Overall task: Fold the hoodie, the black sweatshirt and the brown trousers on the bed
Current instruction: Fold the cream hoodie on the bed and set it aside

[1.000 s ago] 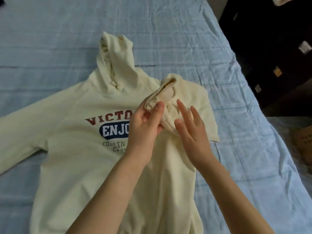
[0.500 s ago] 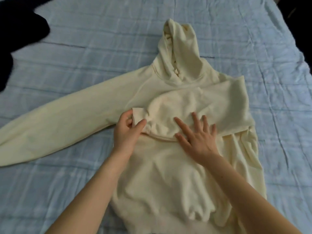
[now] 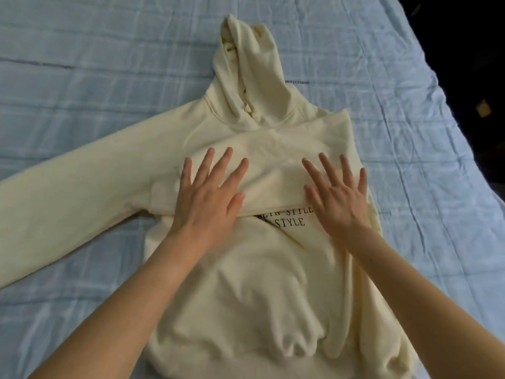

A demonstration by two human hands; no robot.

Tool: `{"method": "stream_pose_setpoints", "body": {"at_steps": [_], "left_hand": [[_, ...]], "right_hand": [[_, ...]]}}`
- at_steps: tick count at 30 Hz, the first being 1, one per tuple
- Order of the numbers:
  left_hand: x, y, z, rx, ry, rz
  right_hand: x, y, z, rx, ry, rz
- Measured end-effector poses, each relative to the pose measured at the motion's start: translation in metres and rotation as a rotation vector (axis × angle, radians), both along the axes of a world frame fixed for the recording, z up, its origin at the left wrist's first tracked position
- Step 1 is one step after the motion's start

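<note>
A cream hoodie [image 3: 246, 283] lies face up on the bed, hood pointing away from me. Its right sleeve [image 3: 276, 165] is folded across the chest and covers most of the printed lettering. The other sleeve [image 3: 82, 192] stretches out flat to the left. My left hand [image 3: 207, 198] lies flat with spread fingers on the cuff end of the folded sleeve. My right hand [image 3: 338, 198] presses flat on the same sleeve near the hoodie's right edge. Neither the black sweatshirt nor the brown trousers are in view.
The bed [image 3: 95, 64] is covered by a light blue checked sheet. Its right edge [image 3: 451, 127] runs diagonally, with dark floor and furniture beyond it. Open sheet lies to the left and behind the hood.
My left hand has let go of the cuff it pinched and now lies flat. Both hands have spread out on the folded sleeve. The view has shifted.
</note>
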State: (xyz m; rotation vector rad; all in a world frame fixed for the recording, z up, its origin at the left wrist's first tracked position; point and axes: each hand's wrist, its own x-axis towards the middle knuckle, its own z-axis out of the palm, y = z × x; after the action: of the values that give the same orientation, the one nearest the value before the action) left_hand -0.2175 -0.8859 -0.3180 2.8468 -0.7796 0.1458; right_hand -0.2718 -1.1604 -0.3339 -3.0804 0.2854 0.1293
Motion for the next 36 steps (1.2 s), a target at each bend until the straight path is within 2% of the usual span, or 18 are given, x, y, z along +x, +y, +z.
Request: {"method": "stream_pose_setpoints", "body": {"at_steps": [3,7,9,12,16,19,21,23,25,27,32,34,36], "left_hand": [[0.006,-0.005,-0.042,0.201,0.145,0.016],[0.011,-0.001,-0.052,0.225,0.206,0.017],[0.0,0.005,-0.038,0.148,0.241,0.027],[-0.061,0.035,-0.029,-0.014,0.196,0.167],[-0.166,0.066,-0.036,-0.118,0.299,0.563],[-0.196,0.07,-0.039,-0.282,0.33,0.749],[-0.201,0.071,-0.038,-0.385,0.307,0.752],[-0.208,0.074,-0.036,-0.411,0.349,0.8],[-0.212,0.078,-0.036,-0.4,0.387,0.834],[-0.215,0.082,-0.033,-0.438,0.409,0.804],[-0.221,0.118,-0.013,-0.602,0.414,0.67],[-0.238,0.138,-0.011,-0.613,0.448,0.696],[-0.263,0.15,-0.016,-0.607,0.542,0.734]], "right_hand": [[-0.014,-0.03,-0.025,-0.004,0.117,-0.041],[-0.012,-0.037,-0.028,0.046,0.122,-0.001],[-0.027,-0.031,-0.015,0.095,0.12,-0.034],[-0.094,-0.015,-0.002,0.162,0.112,-0.105],[-0.177,-0.009,0.004,0.209,0.246,-0.199],[-0.197,-0.013,0.008,0.27,0.125,-0.26],[-0.208,-0.012,0.007,0.437,0.019,-0.324],[-0.222,-0.006,0.006,0.554,0.005,-0.419],[-0.233,0.001,0.002,0.568,0.052,-0.455],[-0.238,0.004,-0.002,0.565,0.068,-0.402],[-0.248,-0.038,0.005,0.7,-0.093,-0.368],[-0.271,-0.054,0.01,0.668,-0.118,-0.339],[-0.295,-0.054,0.009,0.618,-0.061,-0.349]]}}
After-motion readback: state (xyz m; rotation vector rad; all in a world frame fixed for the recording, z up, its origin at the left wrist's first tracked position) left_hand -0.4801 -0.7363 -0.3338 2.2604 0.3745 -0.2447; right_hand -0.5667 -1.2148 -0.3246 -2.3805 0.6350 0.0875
